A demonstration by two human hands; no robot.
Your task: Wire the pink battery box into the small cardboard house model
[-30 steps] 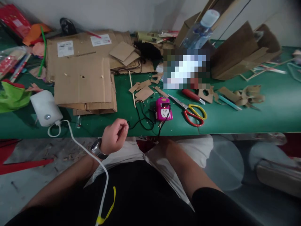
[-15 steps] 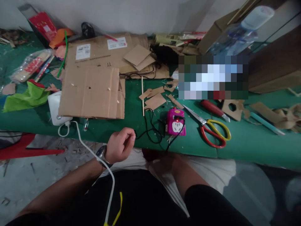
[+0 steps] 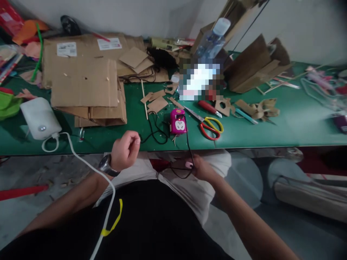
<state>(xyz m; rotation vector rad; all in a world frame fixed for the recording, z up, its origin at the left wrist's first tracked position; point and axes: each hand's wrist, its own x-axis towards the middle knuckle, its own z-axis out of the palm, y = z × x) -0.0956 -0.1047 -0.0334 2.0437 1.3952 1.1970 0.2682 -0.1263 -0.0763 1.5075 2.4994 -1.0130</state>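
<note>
My left hand [image 3: 126, 150] rests in a loose fist at the bench's front edge. Its fingers are curled, and whatever may be inside them is hidden. Close to its knuckles ends a loop of black cord [image 3: 153, 134]. Below the edge, over my lap, my right hand [image 3: 200, 168] is closed around a black cable, with a small pink piece [image 3: 189, 164] showing at its fingers. That cable runs up to the purple power socket [image 3: 178, 122], whose red light is lit. Scissors [image 3: 208, 124] with red and yellow handles lie right of the socket.
Flat cardboard [image 3: 84, 83] is stacked at the left, beside a white box-shaped device [image 3: 40, 118] with a white cable [image 3: 84, 159] crossing my left forearm. Behind the scissors lie a red-handled knife [image 3: 208, 108] and cardboard scraps [image 3: 157, 104]. A clear bottle [image 3: 210, 45] stands farther back.
My view has swung to the right. My right hand, earlier low and dim under the bench edge, now shows with the cable and pink piece. The left hand keeps its fist.
</note>
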